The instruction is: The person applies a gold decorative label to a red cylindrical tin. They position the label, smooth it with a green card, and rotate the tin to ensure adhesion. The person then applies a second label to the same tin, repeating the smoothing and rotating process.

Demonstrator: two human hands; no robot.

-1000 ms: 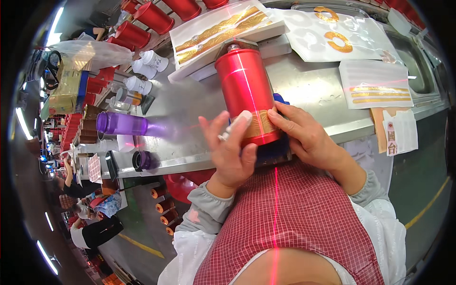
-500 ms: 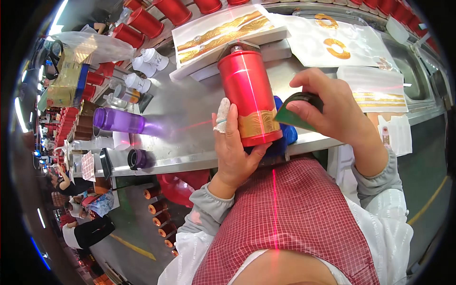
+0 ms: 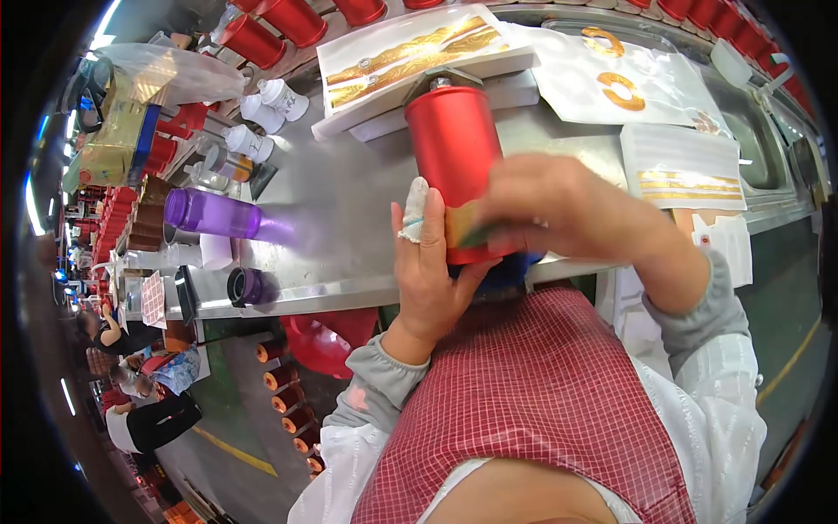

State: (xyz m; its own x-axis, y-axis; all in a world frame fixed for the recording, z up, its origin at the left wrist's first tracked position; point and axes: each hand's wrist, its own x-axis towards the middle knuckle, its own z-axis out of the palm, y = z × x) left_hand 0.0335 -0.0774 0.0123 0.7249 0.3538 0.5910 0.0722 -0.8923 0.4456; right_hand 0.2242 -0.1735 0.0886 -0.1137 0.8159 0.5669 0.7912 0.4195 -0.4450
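Red cylinder (image 3: 454, 153) on steel bench (image 3: 349, 210), left hand (image 3: 428, 262) fingers clasping it, right hand (image 3: 559, 205) (blurred, grip unclear) across its base.

Red metal cylinder (image 3: 454, 162) lying on steel bench, gold label band near its lower end, silver neck pointing away.
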